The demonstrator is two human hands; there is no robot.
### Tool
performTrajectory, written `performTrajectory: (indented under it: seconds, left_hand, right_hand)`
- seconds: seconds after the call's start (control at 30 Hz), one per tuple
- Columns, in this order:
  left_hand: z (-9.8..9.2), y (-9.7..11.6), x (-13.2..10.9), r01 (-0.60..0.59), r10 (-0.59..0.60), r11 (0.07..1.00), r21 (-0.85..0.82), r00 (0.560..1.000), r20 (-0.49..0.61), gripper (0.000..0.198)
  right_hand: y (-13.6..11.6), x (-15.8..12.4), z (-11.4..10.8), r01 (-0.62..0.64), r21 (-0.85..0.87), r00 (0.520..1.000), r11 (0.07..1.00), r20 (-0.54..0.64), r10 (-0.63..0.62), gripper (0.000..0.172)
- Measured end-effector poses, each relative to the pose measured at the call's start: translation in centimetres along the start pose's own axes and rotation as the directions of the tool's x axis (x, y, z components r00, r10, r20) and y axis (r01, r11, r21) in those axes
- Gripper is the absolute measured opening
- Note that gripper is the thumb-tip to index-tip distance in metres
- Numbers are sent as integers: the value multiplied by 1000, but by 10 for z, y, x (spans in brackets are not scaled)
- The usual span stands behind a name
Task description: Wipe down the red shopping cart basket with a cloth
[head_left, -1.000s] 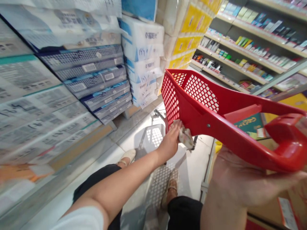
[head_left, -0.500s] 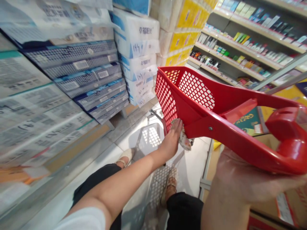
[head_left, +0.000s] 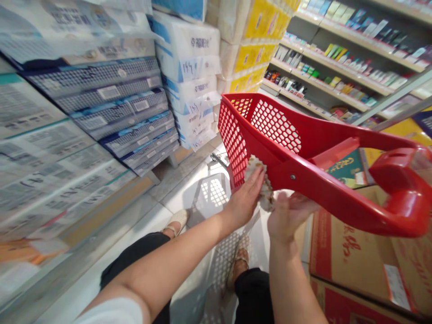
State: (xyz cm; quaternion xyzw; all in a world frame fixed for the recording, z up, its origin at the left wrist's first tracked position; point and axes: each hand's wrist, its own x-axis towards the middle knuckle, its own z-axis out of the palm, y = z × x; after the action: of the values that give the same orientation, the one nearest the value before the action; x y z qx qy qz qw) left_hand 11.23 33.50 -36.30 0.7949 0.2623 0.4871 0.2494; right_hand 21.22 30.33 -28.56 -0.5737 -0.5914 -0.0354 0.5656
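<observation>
Here: glossy red cart (head_left: 270, 157) — honeycomb-holed | left fingers (head_left: 255, 181) clamping pale cloth (head_left: 266, 203) | right fingers (head_left: 300, 206) — blurred, cannot tell

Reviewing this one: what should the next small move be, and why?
Probably the left hand should slide the cloth slightly along the side of the red shopping cart: its fingers hold the cloth against that side, and the right hand is close by at the lower edge, perhaps able to steady it.
</observation>
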Motion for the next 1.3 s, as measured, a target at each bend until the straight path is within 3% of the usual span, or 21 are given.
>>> performTrajectory:
  seconds: [0.07,0.13,0.23,0.33,0.47,0.57,0.73,0.87,0.93,1.07,1.2,1.3]
  left_hand:
    - [0,-5,2,81,-81,997,-9,996,-40,63]
    - [0,-8,3,64,-64,998,-2,998,-26,60]
    - [-3,-7,4,-49,48,998,44,999,18,60]
    - [-8,-8,5,-106,103,988,110,994,37,61]
    - [-16,-11,9,-92,96,985,144,995,-21,60]
    - [-16,-8,7,-80,88,991,104,993,-75,60]
    - [6,-6,-8,-119,118,992,39,993,21,64]
    - [14,-9,-10,-64,64,997,46,998,15,65]
    - [13,-9,-9,-91,90,995,38,995,48,64]
    - [10,-9,-10,-2,-1,999,44,999,54,65]
    - [12,-11,-16,-103,99,994,34,988,119,65]
    - [18,-16,-21,-50,43,996,71,994,98,67]
  right_hand:
    - [11,-11,13,-21,-60,993,998,-115,14,83]
    - [19,-16,21,-71,-61,982,996,-181,59,77]
    - [26,-18,25,-149,-79,986,986,-88,142,70]
    - [29,-22,25,-166,-214,986,963,-32,163,65]
    - [37,-42,21,9,-432,1000,902,-9,-15,68]
    - [44,-61,12,190,-540,981,820,74,-178,75]
    - [46,-75,-6,369,-578,929,727,225,-293,66]
    - [43,-73,-9,382,-610,924,695,268,-272,60]
    - [44,-71,-8,373,-603,928,706,262,-266,58]
    - [47,-70,-6,359,-578,932,733,271,-243,58]
    - [50,-71,-4,370,-525,928,767,258,-270,61]
    - [52,-72,-3,356,-500,932,790,252,-260,61]
